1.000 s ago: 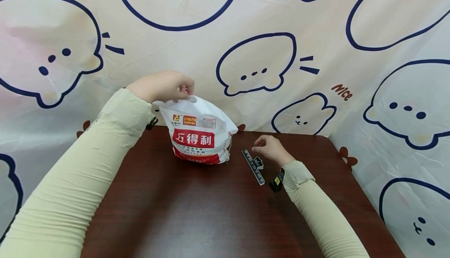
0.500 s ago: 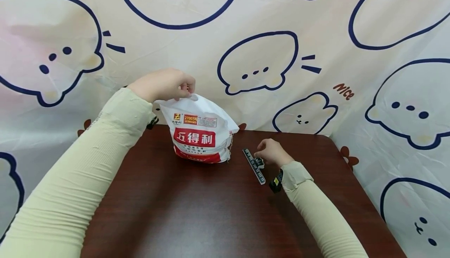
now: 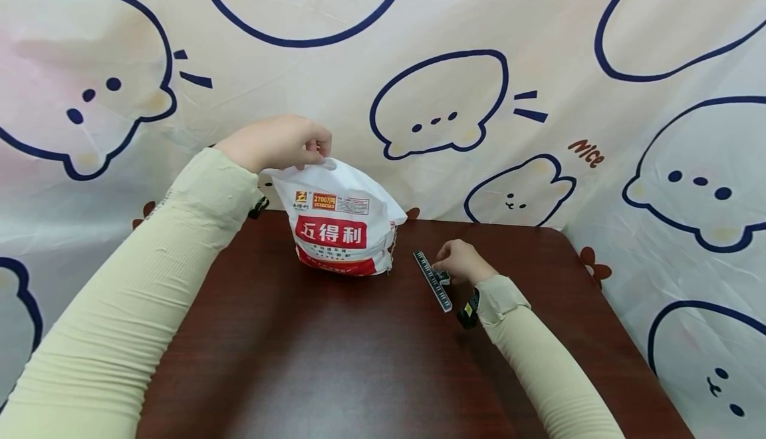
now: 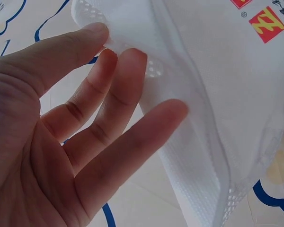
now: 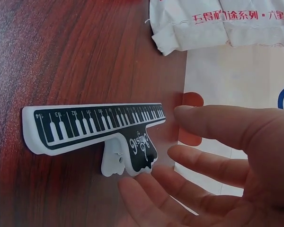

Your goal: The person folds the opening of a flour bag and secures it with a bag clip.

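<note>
A white flour bag [image 3: 335, 226] with red and orange printing stands upright at the back of the table. My left hand [image 3: 287, 142] pinches its top edge, and the left wrist view shows the thumb at the edge with the other fingers [image 4: 128, 71] loosely bent against the white fabric. To the right of the bag lies a long piano-key clip [image 3: 432, 282], its short black handle marked "Music" in the right wrist view. Beside that handle is my right hand [image 3: 465, 261], fingertips [image 5: 130, 187] right at the handle and thumb [image 5: 194, 118] held apart from them.
The dark brown wooden table [image 3: 335, 359] reaches back to a pale curtain [image 3: 335, 106] with blue cartoon outlines. More of this curtain hangs along the right edge. A black wrist device [image 3: 469, 309] sits under the right sleeve cuff.
My right hand has come down a little from above the clip to its handle. The left hand keeps its hold on the bag; the clip lies as before.
</note>
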Demonstrator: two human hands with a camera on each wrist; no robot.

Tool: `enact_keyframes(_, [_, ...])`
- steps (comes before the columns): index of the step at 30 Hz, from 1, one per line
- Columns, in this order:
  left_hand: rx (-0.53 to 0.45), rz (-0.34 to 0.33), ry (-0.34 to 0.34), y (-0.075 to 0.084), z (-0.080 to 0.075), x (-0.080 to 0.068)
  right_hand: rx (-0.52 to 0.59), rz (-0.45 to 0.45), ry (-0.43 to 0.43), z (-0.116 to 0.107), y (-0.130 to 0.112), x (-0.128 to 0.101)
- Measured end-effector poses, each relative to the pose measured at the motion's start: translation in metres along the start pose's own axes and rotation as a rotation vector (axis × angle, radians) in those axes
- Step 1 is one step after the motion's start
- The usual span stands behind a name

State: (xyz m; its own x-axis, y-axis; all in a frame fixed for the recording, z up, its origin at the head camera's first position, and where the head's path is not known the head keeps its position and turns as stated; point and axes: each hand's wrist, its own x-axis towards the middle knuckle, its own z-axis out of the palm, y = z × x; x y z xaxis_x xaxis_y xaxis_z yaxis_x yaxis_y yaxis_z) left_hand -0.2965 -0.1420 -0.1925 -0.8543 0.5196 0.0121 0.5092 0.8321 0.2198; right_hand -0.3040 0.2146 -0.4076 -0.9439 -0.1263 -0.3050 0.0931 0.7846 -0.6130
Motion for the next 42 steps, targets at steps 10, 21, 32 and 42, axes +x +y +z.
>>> enact_keyframes(10, [-0.010, -0.024, -0.015, 0.000, 0.000, 0.000, 0.006, 0.023, -0.006, 0.003, 0.003, 0.004])
enact_keyframes(21, [-0.022, -0.017, -0.013, -0.001, 0.001, 0.000, 0.033, 0.046, 0.018, 0.007, 0.009, 0.007])
enact_keyframes(32, [-0.029, -0.016, 0.003, -0.002, 0.002, 0.000, 0.029, 0.035, 0.034, 0.009, 0.013, 0.008])
enact_keyframes(42, [-0.029, -0.008, 0.010, -0.003, 0.002, 0.001, -0.005, 0.032, 0.063, 0.009, 0.012, 0.006])
